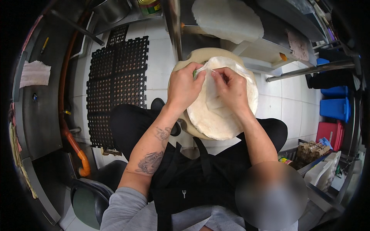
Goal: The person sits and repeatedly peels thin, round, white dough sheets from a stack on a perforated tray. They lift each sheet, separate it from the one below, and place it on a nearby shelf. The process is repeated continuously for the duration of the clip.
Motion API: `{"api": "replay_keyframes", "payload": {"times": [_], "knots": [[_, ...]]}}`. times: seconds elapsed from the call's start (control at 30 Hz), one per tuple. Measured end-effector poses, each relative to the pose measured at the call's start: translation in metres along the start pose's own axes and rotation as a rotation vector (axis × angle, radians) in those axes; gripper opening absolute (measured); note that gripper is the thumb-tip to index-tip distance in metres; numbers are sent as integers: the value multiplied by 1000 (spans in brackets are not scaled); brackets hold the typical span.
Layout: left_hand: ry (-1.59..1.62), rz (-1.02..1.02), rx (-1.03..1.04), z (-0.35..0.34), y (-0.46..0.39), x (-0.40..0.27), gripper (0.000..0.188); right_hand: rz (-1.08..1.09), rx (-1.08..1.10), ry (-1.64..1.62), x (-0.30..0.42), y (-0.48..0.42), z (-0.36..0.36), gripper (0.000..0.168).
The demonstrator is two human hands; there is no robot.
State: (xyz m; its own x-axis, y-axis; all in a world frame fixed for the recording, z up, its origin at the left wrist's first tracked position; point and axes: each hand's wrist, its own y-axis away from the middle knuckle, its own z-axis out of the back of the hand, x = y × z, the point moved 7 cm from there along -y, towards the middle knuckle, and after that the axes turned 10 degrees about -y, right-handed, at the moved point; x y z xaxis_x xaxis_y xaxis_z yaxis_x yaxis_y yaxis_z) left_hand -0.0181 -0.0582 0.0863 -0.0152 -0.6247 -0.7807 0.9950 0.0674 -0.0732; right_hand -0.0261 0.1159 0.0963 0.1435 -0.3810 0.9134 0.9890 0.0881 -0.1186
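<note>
Between my thighs stands a beige round stool or bin lid (189, 55). A stack of thin, pale round sheets (222, 128), like flatbread or dough, lies on it. My left hand (186, 86) pinches the upper left edge of a thin translucent white sheet (212, 96) between thumb and fingers. Close by, my right hand (232, 91) pinches the same sheet, which hangs down over the pale stack. A small green bit (194, 73) shows at my left fingertips; what it belongs to is hidden.
On the left lies a black perforated rubber mat (115, 72). Ahead, another pale round sheet (228, 20) rests on a steel surface. Blue bins (334, 109) and egg cartons (313, 151) stand at right. A dark bin (88, 202) and an orange pipe (82, 157) are at lower left.
</note>
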Motion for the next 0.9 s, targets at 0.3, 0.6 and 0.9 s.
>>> {"api": "replay_keyframes", "payload": {"times": [0.3,0.6,0.9], "knots": [[-8,-83,-19,-3,-5,2,30,-25,21,-2,5,4,5,16],[-7,-90,-26,-5,-7,2,34,-102,14,56,3,8,15,15],[36,-102,10,-9,-12,-6,33,37,-3,96,14,-5,4,20]]}}
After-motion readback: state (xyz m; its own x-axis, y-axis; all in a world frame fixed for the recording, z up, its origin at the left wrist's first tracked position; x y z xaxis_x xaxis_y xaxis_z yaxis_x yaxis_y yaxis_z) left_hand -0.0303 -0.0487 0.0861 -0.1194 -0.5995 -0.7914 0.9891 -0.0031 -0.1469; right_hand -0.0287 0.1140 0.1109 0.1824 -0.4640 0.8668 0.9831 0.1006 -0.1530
